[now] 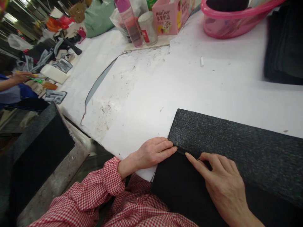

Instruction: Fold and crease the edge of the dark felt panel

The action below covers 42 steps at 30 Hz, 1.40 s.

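Observation:
A black sheet of fabric-like material (182, 186) lies at the table's front edge, with a speckled dark grey strip (227, 132) along its far side. My left hand (153, 153) rests flat at the left end of the seam between them, fingertips on the strip's near edge. Close by, my right hand (222, 179) has its fingers curled and its thumb stretched along the same edge, pinching the material there. What lies under the right fingers is partly hidden.
Behind stand a pink basin (227, 25), a pink box (165, 17), a white jar (148, 28) and a pink bottle (130, 25). A dark stack (284, 53) lies at right. A small white piece (202, 61) lies mid-table. Another person's hand (22, 77) works at far left.

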### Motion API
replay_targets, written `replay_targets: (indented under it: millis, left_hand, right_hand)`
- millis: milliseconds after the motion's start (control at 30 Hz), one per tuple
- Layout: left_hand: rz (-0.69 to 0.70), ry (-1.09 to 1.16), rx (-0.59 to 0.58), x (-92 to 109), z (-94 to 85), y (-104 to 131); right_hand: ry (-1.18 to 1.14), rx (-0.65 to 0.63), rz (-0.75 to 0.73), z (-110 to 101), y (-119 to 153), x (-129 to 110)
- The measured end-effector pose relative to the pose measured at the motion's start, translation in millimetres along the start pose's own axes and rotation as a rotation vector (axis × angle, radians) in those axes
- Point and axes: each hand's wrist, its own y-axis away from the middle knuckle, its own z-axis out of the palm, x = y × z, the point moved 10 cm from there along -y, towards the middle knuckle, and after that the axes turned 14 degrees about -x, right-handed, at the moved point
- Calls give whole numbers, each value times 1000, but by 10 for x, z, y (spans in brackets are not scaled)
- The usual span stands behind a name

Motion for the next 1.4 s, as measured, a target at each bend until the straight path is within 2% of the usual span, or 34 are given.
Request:
replay_targets:
  millis: [300, 933, 1200, 1400]
  left_hand:
    - [8, -22, 2, 6, -12, 11]
    - [83, -93, -40, 26, -56, 18]
    - [33, -67, -17, -22, -52, 40]
    - [44, -73, -21, 4, -39, 48]
  right_hand:
    - [71, 2, -25, 29, -17, -35]
    - [64, -20, -13, 33, -19, -30]
    - [85, -11, -23, 36, -15, -37]
    - [69, -32, -6, 32, -23, -33]
